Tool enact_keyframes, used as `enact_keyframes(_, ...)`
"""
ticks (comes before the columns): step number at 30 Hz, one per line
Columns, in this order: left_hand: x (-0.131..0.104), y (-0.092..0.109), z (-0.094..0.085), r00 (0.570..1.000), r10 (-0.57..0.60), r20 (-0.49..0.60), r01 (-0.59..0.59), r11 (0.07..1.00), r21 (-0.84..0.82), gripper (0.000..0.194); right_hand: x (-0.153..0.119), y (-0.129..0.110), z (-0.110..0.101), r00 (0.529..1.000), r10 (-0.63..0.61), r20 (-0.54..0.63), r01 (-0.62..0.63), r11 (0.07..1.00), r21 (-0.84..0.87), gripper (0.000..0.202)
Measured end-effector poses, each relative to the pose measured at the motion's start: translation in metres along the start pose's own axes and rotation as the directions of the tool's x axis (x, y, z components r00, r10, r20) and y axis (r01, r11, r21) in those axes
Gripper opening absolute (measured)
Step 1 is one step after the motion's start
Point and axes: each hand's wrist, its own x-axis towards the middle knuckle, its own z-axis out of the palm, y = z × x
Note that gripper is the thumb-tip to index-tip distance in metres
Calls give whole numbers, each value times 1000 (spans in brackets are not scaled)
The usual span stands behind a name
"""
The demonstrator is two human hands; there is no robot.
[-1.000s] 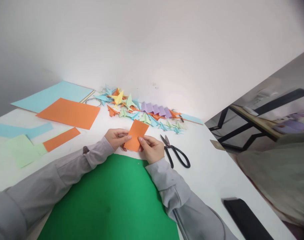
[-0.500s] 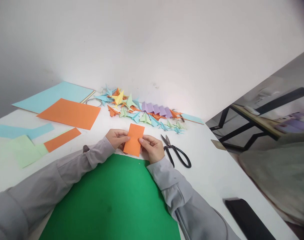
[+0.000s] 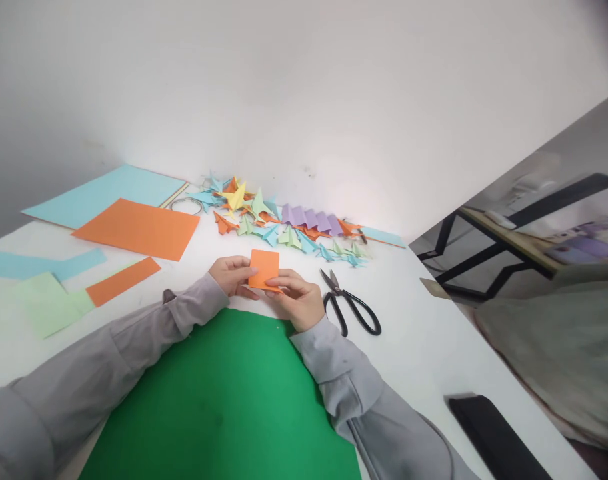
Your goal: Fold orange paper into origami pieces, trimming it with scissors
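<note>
A small orange paper (image 3: 264,265) is held up between both hands, just beyond the far edge of a green sheet (image 3: 219,400). It looks roughly square, with its lower part bent under. My left hand (image 3: 233,277) pinches its left side, the thumb lying on the front face. On the other side, my right hand (image 3: 300,299) grips the lower right edge with thumb and fingers. Black-handled scissors (image 3: 351,301) lie on the white table to the right of my right hand, blades partly apart.
Folded paper figures (image 3: 259,207) in several colours lie along the wall, with a purple pleated strip (image 3: 311,220) among them. At left are a blue sheet (image 3: 104,193), an orange sheet (image 3: 139,230) and paper offcuts (image 3: 51,303). A black flat object (image 3: 494,433) rests at the right edge.
The orange paper was a tall rectangle and now shows a shorter, squarer face, its lower part bent. My right hand has shifted from its right side to its lower edge.
</note>
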Motion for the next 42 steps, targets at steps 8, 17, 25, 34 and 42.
enact_keyframes(8, 3, -6, -3, 999, -1, 43, -2, 998, 63, 33, 3, 0, 0, 1000, -6, -25, 6, 1000, 5, 8)
enact_keyframes(17, -3, -6, 1, 993, 26, 119, -49, 981, 187, 40, 5, -1, -1, 981, 179, -81, -172, 982, 84, 24)
enact_keyframes(25, -5, -4, 2, 981, 91, 170, -116, 983, 142, 40, 7, 0, 1, 959, 248, -134, -216, 952, 219, 51)
enact_keyframes(34, -2, -21, 1, 948, 300, 102, -317, 896, 311, 29, 5, 5, 0, 979, 150, -138, -145, 988, 44, 22)
enact_keyframes(42, -2, -16, 1, 890, 443, 105, -449, 818, 358, 16, 0, -4, 6, 997, 27, -66, -35, 991, -131, 9)
